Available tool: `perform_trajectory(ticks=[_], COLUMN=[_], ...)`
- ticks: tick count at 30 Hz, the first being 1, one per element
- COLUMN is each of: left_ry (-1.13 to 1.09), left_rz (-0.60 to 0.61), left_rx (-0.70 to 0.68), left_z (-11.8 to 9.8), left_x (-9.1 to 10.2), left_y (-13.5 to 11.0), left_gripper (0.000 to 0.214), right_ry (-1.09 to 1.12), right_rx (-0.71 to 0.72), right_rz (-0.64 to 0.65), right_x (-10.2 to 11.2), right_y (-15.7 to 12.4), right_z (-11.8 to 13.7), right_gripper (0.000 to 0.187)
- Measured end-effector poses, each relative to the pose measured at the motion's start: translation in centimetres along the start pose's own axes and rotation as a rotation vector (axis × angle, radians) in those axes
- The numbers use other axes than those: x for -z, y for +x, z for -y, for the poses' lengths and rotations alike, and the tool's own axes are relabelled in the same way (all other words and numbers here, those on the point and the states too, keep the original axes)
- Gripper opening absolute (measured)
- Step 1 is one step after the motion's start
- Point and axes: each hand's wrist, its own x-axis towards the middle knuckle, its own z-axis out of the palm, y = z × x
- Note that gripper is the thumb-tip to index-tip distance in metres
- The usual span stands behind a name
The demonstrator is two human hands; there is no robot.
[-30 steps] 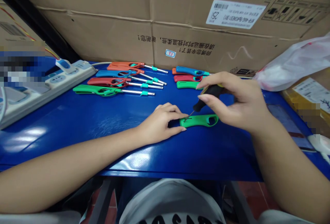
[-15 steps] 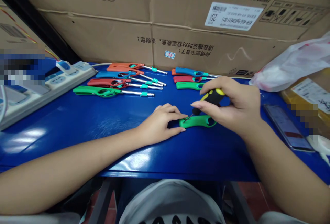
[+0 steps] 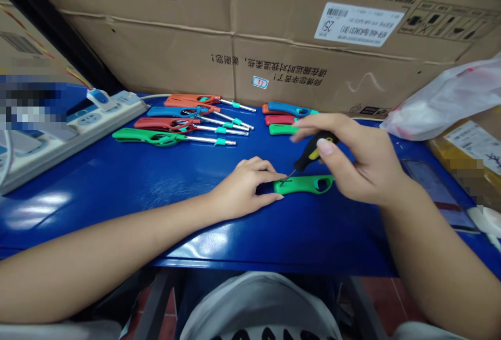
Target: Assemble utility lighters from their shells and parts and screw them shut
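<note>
A green long-nosed lighter (image 3: pixel 299 185) lies sideways on the blue table in front of me. My left hand (image 3: pixel 243 186) rests on the table, its thumb and index finger closed about the lighter's left end. In my right hand (image 3: pixel 362 160) is a black and yellow screwdriver (image 3: pixel 311 153), tilted down to the left. Its thin shaft meets the lighter near that left end; the exact contact is too small to see. My right thumb lies against the handle, and the other fingers are partly lifted and blurred around it.
Several lighters with metal tubes, such as a green lighter (image 3: pixel 146 136), lie at the back left. More, including a blue lighter (image 3: pixel 287 108), lie behind my right hand. A power strip (image 3: pixel 74 131) stands left, a phone (image 3: pixel 442 194) right, a large cardboard box (image 3: pixel 188 42) behind.
My right hand has shifted its fingers on the screwdriver and the handle has turned a little. The shaft stays at the lighter's left end. My left hand keeps its hold.
</note>
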Motion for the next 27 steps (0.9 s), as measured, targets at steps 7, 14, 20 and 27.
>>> perform_trajectory(ticks=[7,14,20,27], left_ry=[-0.009,-0.002,-0.005,0.001], left_rz=[-0.002,0.002,0.0,-0.006], left_rx=[0.001,0.01,0.008,-0.004], left_z=[0.1,-0.1,-0.1,0.1], left_x=[-0.1,0.0,0.0,-0.1], left_y=[0.0,0.1,0.0,0.0], left_gripper=[0.035,0.035,0.035,0.035], right_ry=[-0.072,0.252,-0.071,0.141], right_rx=[0.002,-0.11,-0.009,-0.016], right_rz=[-0.074,0.171,-0.053,0.166], right_x=[0.9,2.0,1.4,1.3], right_y=[0.3,0.4,0.4,0.3], right_z=[-0.1,-0.3,-0.6,0.4], right_gripper=[0.024,0.034,0.021,0.033])
